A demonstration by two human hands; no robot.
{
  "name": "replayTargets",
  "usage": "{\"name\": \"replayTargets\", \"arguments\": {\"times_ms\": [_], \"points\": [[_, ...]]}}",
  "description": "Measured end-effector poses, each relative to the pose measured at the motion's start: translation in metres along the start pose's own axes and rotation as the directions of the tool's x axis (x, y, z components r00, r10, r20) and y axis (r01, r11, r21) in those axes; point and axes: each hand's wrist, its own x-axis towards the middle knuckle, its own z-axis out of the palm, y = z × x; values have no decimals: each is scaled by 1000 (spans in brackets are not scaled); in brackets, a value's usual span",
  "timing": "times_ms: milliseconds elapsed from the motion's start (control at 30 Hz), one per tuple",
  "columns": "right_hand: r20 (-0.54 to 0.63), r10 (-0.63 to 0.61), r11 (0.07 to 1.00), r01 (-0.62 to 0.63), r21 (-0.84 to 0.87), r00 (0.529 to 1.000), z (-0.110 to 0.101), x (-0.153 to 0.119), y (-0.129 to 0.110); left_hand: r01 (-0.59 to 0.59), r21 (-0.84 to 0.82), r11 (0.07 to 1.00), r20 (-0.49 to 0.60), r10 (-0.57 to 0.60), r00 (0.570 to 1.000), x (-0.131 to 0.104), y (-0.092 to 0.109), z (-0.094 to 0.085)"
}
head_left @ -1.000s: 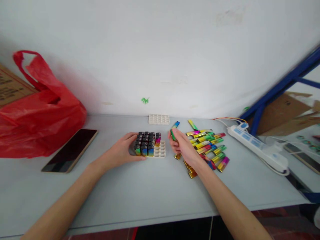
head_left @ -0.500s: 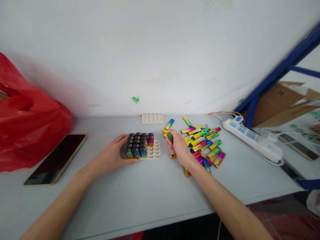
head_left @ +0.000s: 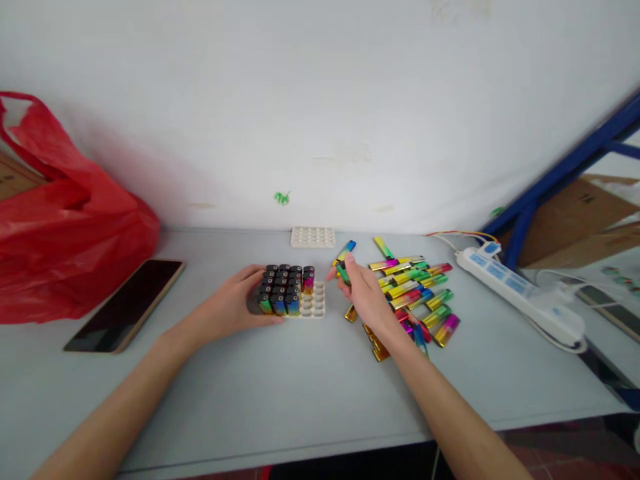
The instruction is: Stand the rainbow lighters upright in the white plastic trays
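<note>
My left hand (head_left: 233,301) is curled round the left side of a block of upright lighters (head_left: 280,290), fingers behind and thumb along the front. Their tops are black and their sides shiny with colour gradients. They stand in a white tray (head_left: 313,308) whose round-edged slots show bare at the right. My right hand (head_left: 361,287) pinches a green lighter (head_left: 343,272), held tilted between thumb and fingers, to the right of the tray. Beside and partly beneath that hand lies a loose pile of metallic lighters (head_left: 407,290) in yellow, green, red, blue and purple.
A second white tray (head_left: 313,237) lies against the wall. On the left are a dark phone-like slab (head_left: 127,303) and a red plastic bag (head_left: 75,227). A white power strip (head_left: 520,290) with cables, a blue metal frame (head_left: 523,230) and a cardboard box (head_left: 575,217) are at the right.
The fingers of my right hand have opened out a little, so more of the green lighter shows. My left hand keeps its hold on the block. The whole view has shifted slightly.
</note>
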Motion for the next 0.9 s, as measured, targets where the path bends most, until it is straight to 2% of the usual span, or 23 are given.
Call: {"name": "replayTargets", "arguments": {"times_ms": [133, 267, 333, 433, 533, 667, 800, 900], "points": [[153, -153, 969, 178, -171, 976, -5, -7, -11, -12, -11, 1000, 11, 12, 1000, -2, 4, -1], [192, -417, 795, 459, -396, 888, -6, -10, -17, -16, -46, 999, -2, 16, 1000, -4, 4, 1], [172, -492, 727, 512, -457, 853, -6, -11, -17, -17, -63, 998, -2, 17, 1000, -4, 3, 2], [134, -492, 720, 488, -493, 860, -6, -11, -16, -4, -73, 997, 7, 4, 1000, -5, 4, 2], [152, -454, 725, 463, -510, 878, -4, -12, -13, -5, -74, 997, 6, 5, 1000, -6, 5, 2], [194, -434, 689, 463, -557, 880, 0, -10, -2, -6, -81, 997, 1, 6, 1000, -6, 5, 2], [278, -436, 586, 505, -633, 856, -2, -5, 8, -10, -85, 996, -13, 9, 1000, -5, 1, 5], [329, -420, 493, 517, -700, 846, -6, -3, 6, -13, -75, 997, -17, 11, 1000, -5, -1, 5]]}}
